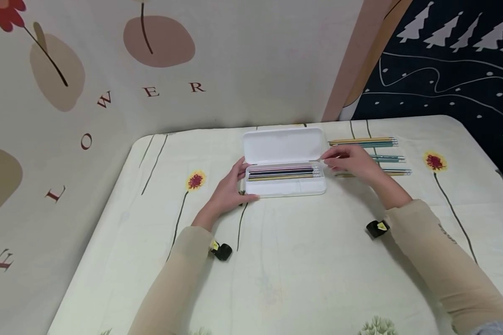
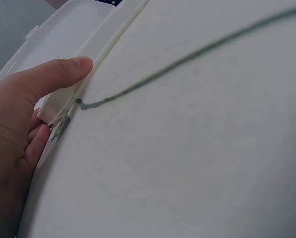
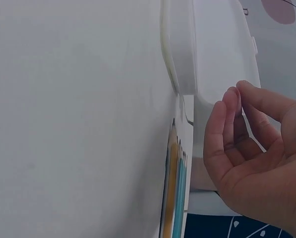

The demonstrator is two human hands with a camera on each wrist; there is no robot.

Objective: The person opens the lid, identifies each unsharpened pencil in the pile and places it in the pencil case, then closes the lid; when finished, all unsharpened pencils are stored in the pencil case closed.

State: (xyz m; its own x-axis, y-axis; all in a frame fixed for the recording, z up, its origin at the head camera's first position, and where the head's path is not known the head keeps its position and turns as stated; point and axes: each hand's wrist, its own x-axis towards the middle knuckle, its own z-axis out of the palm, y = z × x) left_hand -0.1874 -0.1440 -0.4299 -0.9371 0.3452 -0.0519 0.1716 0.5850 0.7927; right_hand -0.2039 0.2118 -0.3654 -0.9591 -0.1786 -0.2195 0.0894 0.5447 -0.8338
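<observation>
A white pencil case (image 1: 285, 188) lies on the table with its lid (image 1: 283, 145) tipped back. Inside, several dark, pink and yellow pencils (image 1: 281, 173) lie side by side along the back part of the tray. My left hand (image 1: 228, 191) grips the case's left end, the thumb on its front rim and the other fingers round the side. Beside the case's right end is my right hand (image 1: 352, 160); its fingers are bent with the tips close together, and the right wrist view (image 3: 257, 148) shows nothing between them.
To the right lie groups of pencils: a yellow and teal group (image 1: 364, 141) at the back, a teal group (image 1: 389, 158) partly under the right hand, and another group (image 1: 398, 172) nearer. A pale flowered cloth (image 1: 285, 279) covers the table. Printed fabric (image 1: 251, 70) hangs behind.
</observation>
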